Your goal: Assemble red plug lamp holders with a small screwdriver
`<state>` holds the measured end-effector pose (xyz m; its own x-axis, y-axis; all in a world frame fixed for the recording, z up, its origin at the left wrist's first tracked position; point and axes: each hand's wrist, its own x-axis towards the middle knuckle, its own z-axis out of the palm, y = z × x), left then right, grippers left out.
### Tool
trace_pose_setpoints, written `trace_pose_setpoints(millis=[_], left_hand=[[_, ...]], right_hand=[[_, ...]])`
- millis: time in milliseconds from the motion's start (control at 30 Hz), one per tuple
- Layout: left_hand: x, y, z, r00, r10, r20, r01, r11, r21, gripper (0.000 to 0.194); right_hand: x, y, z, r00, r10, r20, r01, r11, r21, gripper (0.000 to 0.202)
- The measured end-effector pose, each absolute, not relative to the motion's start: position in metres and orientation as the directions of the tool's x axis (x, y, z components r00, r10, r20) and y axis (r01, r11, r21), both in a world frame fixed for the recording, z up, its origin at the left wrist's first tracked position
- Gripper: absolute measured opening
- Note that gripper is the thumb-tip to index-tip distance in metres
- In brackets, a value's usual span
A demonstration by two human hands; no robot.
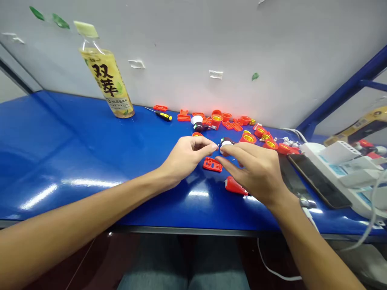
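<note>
My left hand (190,155) is closed in a pinch, thumb against index finger. A tiny pale bit shows at the fingertips, too small to name. Close by on its right, my right hand (256,165) has thumb and index finger apart, with blue table visible in the gap. Partly behind that index finger is a small white-and-black part (226,141); whether the finger touches it I cannot tell. Below the fingertips lies a flat red plastic shell half (213,164) with its inner side up. A red tapered plastic piece (235,186) lies under my right hand.
Along the wall stand several red cups with yellow insides (216,119) and another white-and-black part (198,122). A yellow-black screwdriver (163,116) and a drink bottle (105,74) are further left. On the right are a phone (320,180), a white power strip (359,193) and cables.
</note>
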<state>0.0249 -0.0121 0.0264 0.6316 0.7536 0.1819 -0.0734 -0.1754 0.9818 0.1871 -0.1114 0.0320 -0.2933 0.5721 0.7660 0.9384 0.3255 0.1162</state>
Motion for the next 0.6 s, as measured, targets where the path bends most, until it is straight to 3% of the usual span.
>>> trace_pose_setpoints(millis=[167,333,500,600], left_hand=[[0.024,-0.014,0.022,0.624,0.776,0.096,-0.077,-0.061,0.995,0.018],[0.023,-0.011,0.021,0.619,0.778,0.105,-0.043,-0.101,0.994,0.015],[0.024,-0.007,0.019,0.642,0.751,0.153,0.072,-0.257,0.964,0.017],[0.024,-0.003,0.013,0.63,0.708,0.32,0.253,-0.576,0.777,0.021]], right_hand=[[0.182,-0.099,0.032,-0.371,0.549,0.749,0.924,0.297,0.24,0.022],[0.179,-0.1,0.03,-0.309,0.646,0.698,0.948,0.266,0.173,0.028],[0.185,-0.102,0.034,-0.139,0.716,0.684,0.951,0.289,-0.11,0.021],[0.193,-0.099,0.043,-0.029,0.899,0.436,0.857,0.247,-0.452,0.015]])
